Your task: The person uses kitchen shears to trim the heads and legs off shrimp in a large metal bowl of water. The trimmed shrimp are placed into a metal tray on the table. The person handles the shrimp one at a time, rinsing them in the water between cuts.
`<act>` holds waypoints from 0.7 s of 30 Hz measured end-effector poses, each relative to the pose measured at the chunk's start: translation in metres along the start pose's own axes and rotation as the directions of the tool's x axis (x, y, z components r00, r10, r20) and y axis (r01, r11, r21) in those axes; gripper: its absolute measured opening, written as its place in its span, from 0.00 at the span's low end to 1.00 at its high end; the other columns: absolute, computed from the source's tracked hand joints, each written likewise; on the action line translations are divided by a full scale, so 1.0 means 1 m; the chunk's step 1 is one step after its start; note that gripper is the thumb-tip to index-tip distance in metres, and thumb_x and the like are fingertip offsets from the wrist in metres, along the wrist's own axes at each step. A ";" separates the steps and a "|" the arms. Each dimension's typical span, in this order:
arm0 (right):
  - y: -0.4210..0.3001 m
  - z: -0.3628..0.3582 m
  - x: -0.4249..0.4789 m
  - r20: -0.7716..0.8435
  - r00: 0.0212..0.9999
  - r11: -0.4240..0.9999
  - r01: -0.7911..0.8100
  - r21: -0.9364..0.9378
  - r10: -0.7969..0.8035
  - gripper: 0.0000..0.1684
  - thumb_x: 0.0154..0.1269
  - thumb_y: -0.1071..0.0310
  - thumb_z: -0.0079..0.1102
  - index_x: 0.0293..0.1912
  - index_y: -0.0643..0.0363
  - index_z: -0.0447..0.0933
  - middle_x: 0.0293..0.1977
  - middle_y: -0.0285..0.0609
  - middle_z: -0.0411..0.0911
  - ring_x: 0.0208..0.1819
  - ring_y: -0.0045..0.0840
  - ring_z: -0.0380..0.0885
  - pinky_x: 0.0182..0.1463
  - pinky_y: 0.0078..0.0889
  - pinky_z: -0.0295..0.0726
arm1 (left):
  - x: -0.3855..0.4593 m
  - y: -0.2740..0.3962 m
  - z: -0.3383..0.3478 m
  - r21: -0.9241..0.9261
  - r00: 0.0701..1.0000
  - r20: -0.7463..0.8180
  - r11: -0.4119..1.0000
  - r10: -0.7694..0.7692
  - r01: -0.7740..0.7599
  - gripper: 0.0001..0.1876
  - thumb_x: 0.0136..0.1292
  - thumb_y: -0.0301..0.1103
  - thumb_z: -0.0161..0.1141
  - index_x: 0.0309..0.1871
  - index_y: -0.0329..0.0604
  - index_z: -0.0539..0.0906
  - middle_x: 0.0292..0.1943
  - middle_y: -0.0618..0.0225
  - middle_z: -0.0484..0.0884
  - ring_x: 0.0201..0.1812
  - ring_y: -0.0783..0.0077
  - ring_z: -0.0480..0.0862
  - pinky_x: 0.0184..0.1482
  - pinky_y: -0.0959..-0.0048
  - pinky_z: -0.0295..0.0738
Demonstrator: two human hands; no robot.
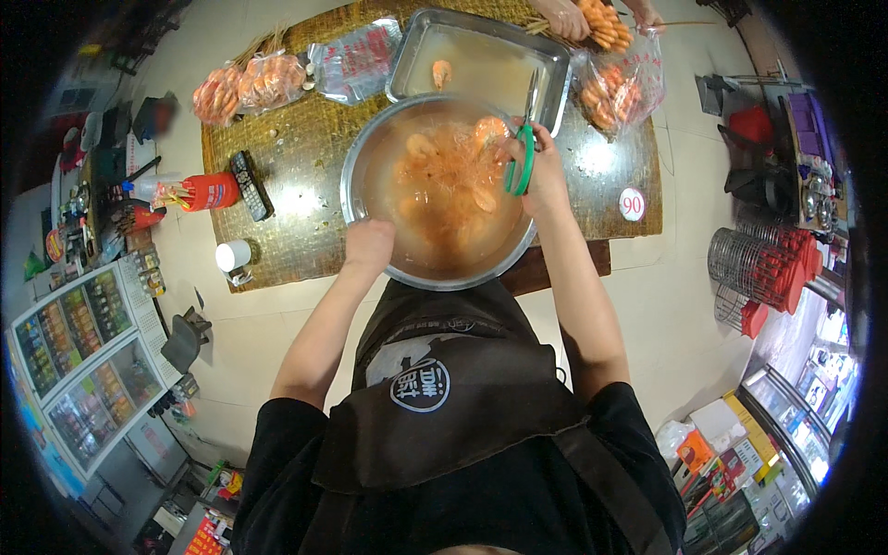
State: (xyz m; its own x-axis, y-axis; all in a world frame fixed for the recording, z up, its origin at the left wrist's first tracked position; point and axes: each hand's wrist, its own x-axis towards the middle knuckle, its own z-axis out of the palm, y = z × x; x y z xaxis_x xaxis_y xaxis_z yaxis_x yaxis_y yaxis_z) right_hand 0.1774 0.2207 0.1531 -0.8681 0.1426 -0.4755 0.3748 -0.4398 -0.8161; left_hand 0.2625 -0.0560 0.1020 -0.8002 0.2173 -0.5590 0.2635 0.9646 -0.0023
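Note:
A large round metal basin (352, 152) filled with cloudy water stands at the table's near edge. Orange cooked shrimp (483, 199) lie in it, many blurred under the surface. My left hand (370, 244) is closed over the basin's left rim, with its fingertips hidden. In my right hand (535, 170), above the basin's right side, are scissors (522, 166) with green handles, their blades pointing away from me. A single shrimp (490, 130) is at the fingertips of this hand; whether they pinch it is hard to tell.
Behind the basin sits a rectangular metal tray (479, 24) with liquid and one shrimp (441, 73). Bagged skewered shrimp (270, 80) lie far left. Another person's hands (565, 17) hold skewers by a plastic bag (621, 90). A remote control (251, 186), red container (211, 191) and white cup (233, 256) stand left.

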 end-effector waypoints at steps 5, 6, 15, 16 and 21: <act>-0.018 0.014 0.042 0.055 0.994 0.956 0.103 -0.276 -0.091 0.28 0.59 0.76 0.70 0.58 0.59 0.72 0.33 0.34 0.78 0.31 0.17 0.77 0.30 0.19 0.73 | -0.009 0.022 0.003 0.115 0.980 -0.169 0.990 0.103 -0.084 0.10 0.58 0.32 0.58 0.37 0.42 0.87 0.48 0.64 0.81 0.57 0.59 0.74 0.61 0.58 0.64; -0.019 0.016 0.058 0.064 0.980 0.885 0.199 -0.421 -0.190 0.28 0.57 0.73 0.71 0.58 0.59 0.73 0.34 0.38 0.79 0.32 0.22 0.79 0.33 0.23 0.74 | -0.009 0.024 -0.001 0.097 0.964 -0.238 0.991 0.118 -0.097 0.09 0.58 0.33 0.59 0.37 0.41 0.87 0.47 0.64 0.81 0.57 0.59 0.75 0.60 0.59 0.65; -0.010 0.064 0.136 0.387 0.815 0.073 0.459 -0.885 -0.432 0.22 0.61 0.58 0.61 0.56 0.45 0.78 0.39 0.50 0.85 0.44 0.47 0.82 0.53 0.50 0.74 | -0.004 0.025 -0.029 -0.198 0.930 -0.367 0.978 -0.017 -0.060 0.07 0.60 0.33 0.61 0.36 0.41 0.86 0.40 0.61 0.82 0.49 0.55 0.79 0.52 0.58 0.72; -0.005 0.064 0.143 0.413 0.801 0.045 0.477 -0.878 -0.433 0.22 0.61 0.58 0.61 0.56 0.45 0.78 0.39 0.50 0.85 0.43 0.47 0.82 0.53 0.50 0.73 | 0.002 0.024 -0.026 -0.222 0.925 -0.380 0.973 -0.022 -0.068 0.07 0.60 0.32 0.61 0.35 0.41 0.86 0.39 0.60 0.83 0.47 0.54 0.81 0.50 0.57 0.74; -0.003 0.064 0.104 0.355 0.783 0.174 0.498 -0.849 -0.511 0.23 0.60 0.65 0.63 0.57 0.49 0.77 0.38 0.54 0.83 0.43 0.50 0.82 0.46 0.44 0.79 | 0.043 0.002 -0.007 -0.342 0.939 -0.300 0.938 -0.168 0.059 0.08 0.64 0.31 0.55 0.35 0.39 0.84 0.38 0.53 0.83 0.43 0.49 0.84 0.44 0.55 0.80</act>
State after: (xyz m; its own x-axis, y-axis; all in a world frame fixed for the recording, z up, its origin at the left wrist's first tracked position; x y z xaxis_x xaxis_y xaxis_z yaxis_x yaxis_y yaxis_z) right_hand 0.0654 0.1802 0.1270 -0.9867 0.0216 0.1610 -0.0909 0.7478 -0.6577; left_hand 0.2250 -0.0438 0.0835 -0.9574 0.0863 -0.2755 0.0157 0.9684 0.2491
